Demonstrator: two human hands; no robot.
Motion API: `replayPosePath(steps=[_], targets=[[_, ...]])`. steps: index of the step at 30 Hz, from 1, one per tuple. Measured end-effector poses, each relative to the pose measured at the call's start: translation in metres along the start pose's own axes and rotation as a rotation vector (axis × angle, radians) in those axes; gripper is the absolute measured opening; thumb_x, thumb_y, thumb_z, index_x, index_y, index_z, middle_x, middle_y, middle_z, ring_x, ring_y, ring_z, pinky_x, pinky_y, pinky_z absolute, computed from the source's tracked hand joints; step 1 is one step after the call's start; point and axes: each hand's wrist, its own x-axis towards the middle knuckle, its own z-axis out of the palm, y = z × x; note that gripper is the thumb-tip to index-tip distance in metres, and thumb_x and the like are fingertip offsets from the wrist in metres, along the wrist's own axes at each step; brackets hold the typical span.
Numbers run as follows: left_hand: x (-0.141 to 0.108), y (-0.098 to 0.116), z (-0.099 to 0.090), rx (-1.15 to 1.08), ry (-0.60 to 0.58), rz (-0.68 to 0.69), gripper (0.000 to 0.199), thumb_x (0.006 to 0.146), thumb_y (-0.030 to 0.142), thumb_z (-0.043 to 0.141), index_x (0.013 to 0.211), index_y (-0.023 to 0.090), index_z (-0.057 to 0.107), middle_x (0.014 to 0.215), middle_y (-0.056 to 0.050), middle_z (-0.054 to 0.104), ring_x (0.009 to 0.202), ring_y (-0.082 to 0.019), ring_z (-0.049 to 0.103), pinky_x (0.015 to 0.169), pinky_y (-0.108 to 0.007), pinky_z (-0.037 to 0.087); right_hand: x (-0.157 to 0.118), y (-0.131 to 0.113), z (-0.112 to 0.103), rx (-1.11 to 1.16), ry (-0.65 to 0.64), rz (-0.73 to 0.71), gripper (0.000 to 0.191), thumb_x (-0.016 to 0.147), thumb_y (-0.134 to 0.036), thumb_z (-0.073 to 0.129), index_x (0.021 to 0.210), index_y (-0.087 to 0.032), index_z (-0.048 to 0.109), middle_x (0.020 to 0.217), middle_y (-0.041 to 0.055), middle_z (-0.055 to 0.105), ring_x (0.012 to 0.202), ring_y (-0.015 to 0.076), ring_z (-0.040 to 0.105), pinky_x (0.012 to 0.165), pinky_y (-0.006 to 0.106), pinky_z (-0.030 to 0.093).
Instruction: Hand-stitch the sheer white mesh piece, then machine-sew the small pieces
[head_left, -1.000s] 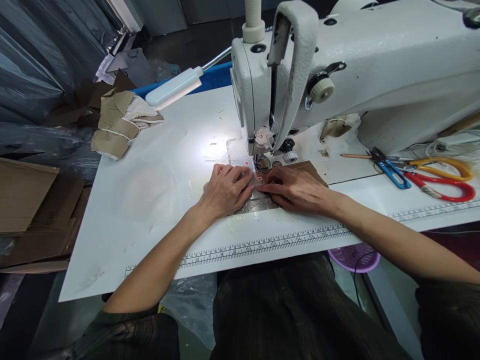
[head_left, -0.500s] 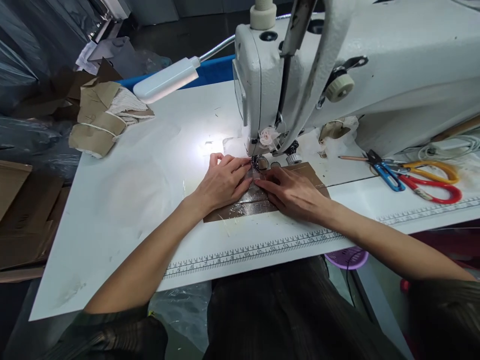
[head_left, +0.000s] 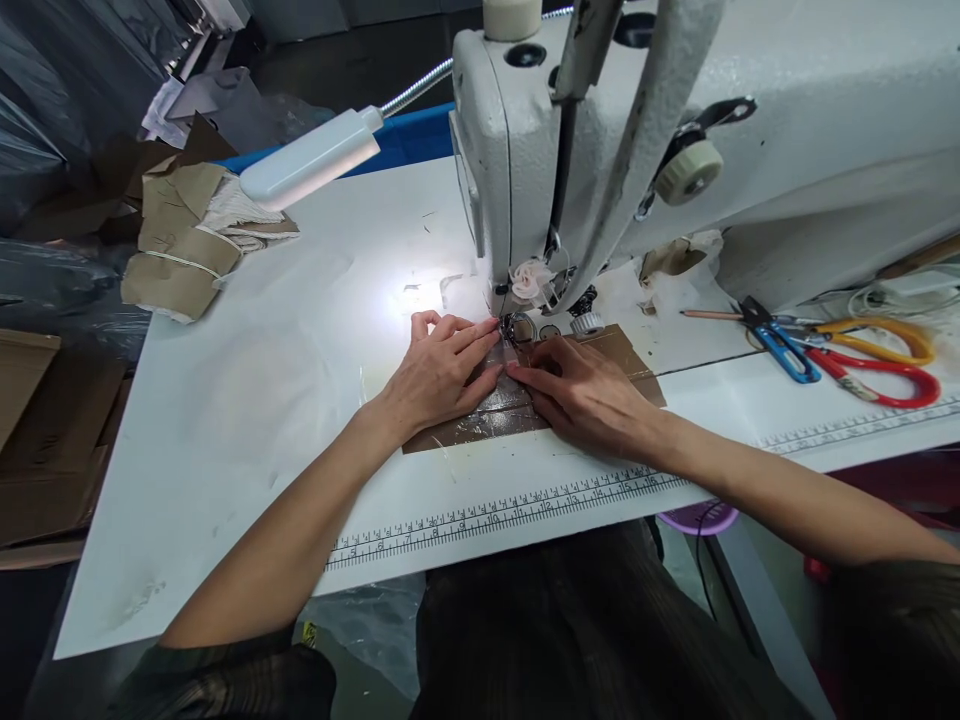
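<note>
A white sewing machine stands over the table, with a pale fabric flower on its needle head. Under the needle, brown tape covers part of the tabletop. My left hand lies flat with fingers apart, just left of the presser foot, its fingertips on a thin, sheer pale piece. My right hand is to the right of the foot, thumb and index finger pinched together at the near edge of that piece. The piece is small and partly hidden by the fingers.
A lit lamp hangs over the left of the white table. A tied bundle lies at the back left. Blue snips, red-handled scissors, yellow-handled scissors and a pencil lie at right. A ruler strip runs along the front edge.
The view has shifted slightly, with the machine head appearing larger. Both hands keep nearly the same place beside the presser foot.
</note>
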Motion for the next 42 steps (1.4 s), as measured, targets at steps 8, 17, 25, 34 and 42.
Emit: replayPosePath(steps=[8, 17, 25, 34, 42], targets=[[0.0, 0.001, -0.002, 0.004, -0.009, 0.017, 0.03, 0.095, 0.029, 0.051, 0.12, 0.021, 0.064, 0.131, -0.01, 0.066, 0.106, -0.028, 0.062, 0.093, -0.053, 0.036, 0.0, -0.002, 0.0, 0.005, 0.024, 0.012, 0.033, 0.095, -0.019, 0.046, 0.122, -0.015, 0.065, 0.109, 0.0158, 0.058, 0.095, 0.0261, 0.054, 0.081, 0.043, 0.052], [0.002, 0.005, -0.004, 0.048, -0.021, 0.03, 0.031, 0.096, 0.028, 0.048, 0.118, 0.017, 0.066, 0.13, -0.011, 0.066, 0.104, -0.029, 0.063, 0.095, -0.055, 0.036, 0.001, -0.004, 0.002, 0.009, 0.065, 0.019, 0.031, 0.096, -0.018, 0.046, 0.117, -0.017, 0.068, 0.105, 0.0141, 0.058, 0.093, 0.0243, 0.055, 0.082, 0.043, 0.053], [0.003, 0.004, -0.006, 0.022, -0.038, 0.012, 0.031, 0.095, 0.027, 0.049, 0.12, 0.019, 0.066, 0.131, -0.012, 0.066, 0.104, -0.03, 0.063, 0.096, -0.057, 0.035, 0.0, -0.004, 0.002, 0.017, 0.04, 0.04, 0.033, 0.095, -0.02, 0.048, 0.122, -0.016, 0.066, 0.109, 0.0152, 0.058, 0.096, 0.0257, 0.054, 0.083, 0.044, 0.052], [0.002, 0.005, -0.005, 0.005, -0.042, -0.006, 0.03, 0.095, 0.027, 0.049, 0.119, 0.019, 0.065, 0.13, -0.013, 0.066, 0.103, -0.029, 0.06, 0.093, -0.053, 0.035, 0.0, -0.005, 0.002, 0.033, 0.024, 0.08, 0.033, 0.095, -0.02, 0.048, 0.123, -0.016, 0.066, 0.111, 0.0153, 0.058, 0.097, 0.0255, 0.054, 0.083, 0.042, 0.051], [-0.002, 0.003, -0.011, 0.074, 0.146, -0.011, 0.021, 0.091, 0.024, 0.055, 0.107, 0.017, 0.067, 0.109, -0.013, 0.071, 0.089, -0.024, 0.061, 0.081, -0.044, 0.042, 0.0, -0.003, 0.004, 0.073, 0.052, 0.086, 0.032, 0.095, -0.02, 0.047, 0.119, -0.017, 0.068, 0.108, 0.0136, 0.057, 0.094, 0.0237, 0.054, 0.082, 0.041, 0.05]])
